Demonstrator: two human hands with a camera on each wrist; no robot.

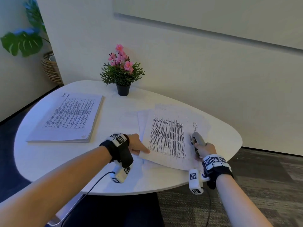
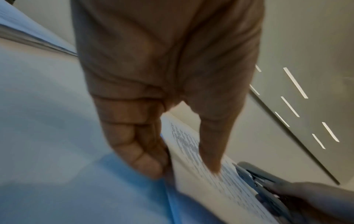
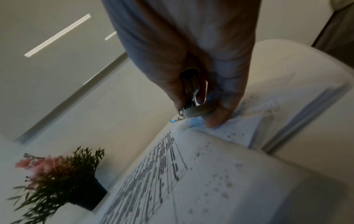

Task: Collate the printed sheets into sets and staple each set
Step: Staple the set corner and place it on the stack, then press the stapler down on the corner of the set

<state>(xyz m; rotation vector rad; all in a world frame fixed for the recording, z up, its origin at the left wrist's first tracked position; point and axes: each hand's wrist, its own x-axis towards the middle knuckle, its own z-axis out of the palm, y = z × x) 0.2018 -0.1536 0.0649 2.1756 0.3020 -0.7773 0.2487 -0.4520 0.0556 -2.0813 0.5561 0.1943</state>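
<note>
Grey stapler (image 1: pixel 197 139) gripped in right hand (image 1: pixel 205 149), its mouth blurred. Left hand (image 1: pixel 136 145) pinches the printed set (image 1: pixel 167 138); lower sheets hidden.

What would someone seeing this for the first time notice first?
Probably the two hands at the near edge of the white table: the left hand holds the near corner of a loose set of printed sheets, while the right hand grips a grey stapler at the set's right edge. Next, the pink potted flowers at the back, and a thick paper stack on the left.
</note>
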